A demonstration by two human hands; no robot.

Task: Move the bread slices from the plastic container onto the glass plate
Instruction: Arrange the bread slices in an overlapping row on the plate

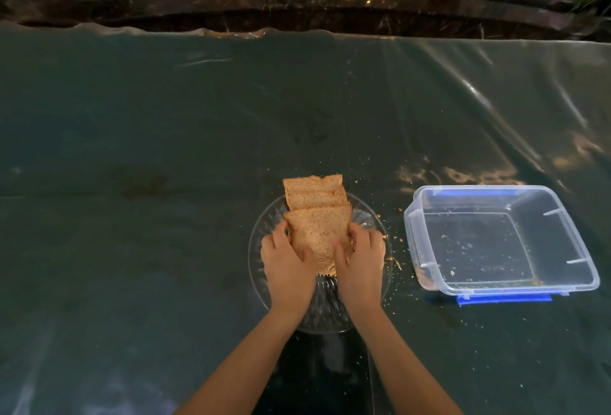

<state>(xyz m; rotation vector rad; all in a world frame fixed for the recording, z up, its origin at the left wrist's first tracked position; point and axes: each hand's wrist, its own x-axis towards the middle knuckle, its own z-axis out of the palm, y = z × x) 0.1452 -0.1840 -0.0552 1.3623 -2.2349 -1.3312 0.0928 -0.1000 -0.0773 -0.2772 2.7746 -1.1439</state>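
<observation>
Both hands close on the nearest bread slice [315, 232] over the glass plate [264, 269]: the left hand [287, 261] holds its left edge, the right hand [360, 261] its right edge, each grip curled around the bread. Two more slices [312, 191] overlap just beyond the grip. The plastic container [499, 239], holding only crumbs, sits on the counter [132, 183] to the right of the right grip.
</observation>
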